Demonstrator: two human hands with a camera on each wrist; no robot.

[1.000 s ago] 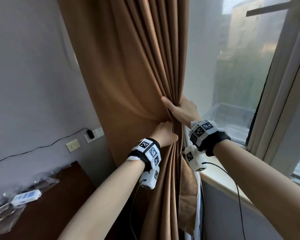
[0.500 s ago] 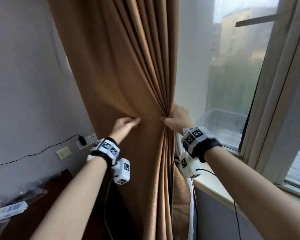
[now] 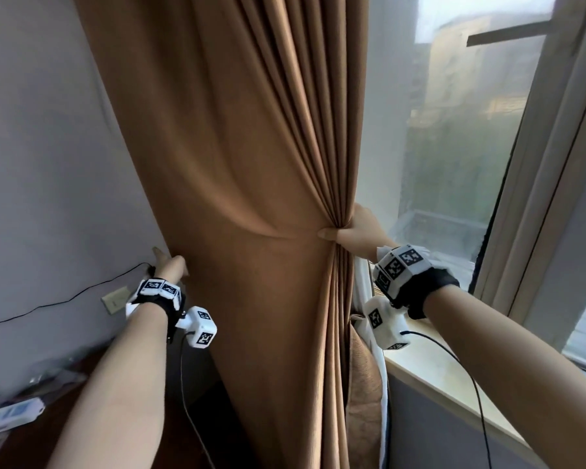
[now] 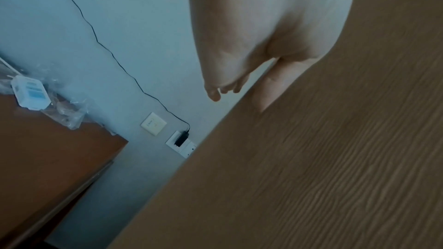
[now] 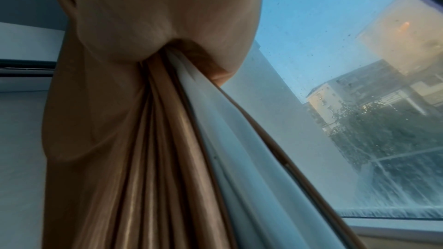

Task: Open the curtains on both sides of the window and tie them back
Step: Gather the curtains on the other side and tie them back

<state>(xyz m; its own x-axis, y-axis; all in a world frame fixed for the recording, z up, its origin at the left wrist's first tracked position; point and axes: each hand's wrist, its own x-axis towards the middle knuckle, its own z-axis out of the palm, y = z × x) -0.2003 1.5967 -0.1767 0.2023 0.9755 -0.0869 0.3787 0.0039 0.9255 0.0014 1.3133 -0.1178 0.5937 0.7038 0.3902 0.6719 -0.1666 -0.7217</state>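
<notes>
A brown curtain [image 3: 251, 164] hangs between the grey wall and the window. My right hand [image 3: 345, 231] grips its gathered pleats at about sill height, thumb in front and fingers hidden behind the cloth. In the right wrist view the pleats [image 5: 143, 158] and a white lining [image 5: 215, 120] fan out below that hand [image 5: 167, 26]. My left hand [image 3: 170, 265] is at the curtain's left edge with straight fingers pointing at the wall. In the left wrist view its fingers [image 4: 215, 90] lie just past the curtain's edge [image 4: 311, 158] and hold nothing.
A wall socket with a black plug [image 4: 182, 139] and a switch plate [image 3: 115, 299] sit on the wall left of the curtain. A brown desk [image 4: 48, 139] below carries a white device [image 3: 11, 414] on clear plastic. The windowsill [image 3: 454, 394] and window frame [image 3: 538, 164] are on the right.
My left hand has let go of the gathered folds and slid left across the curtain to its left edge. My right hand has kept its grip on the pleats.
</notes>
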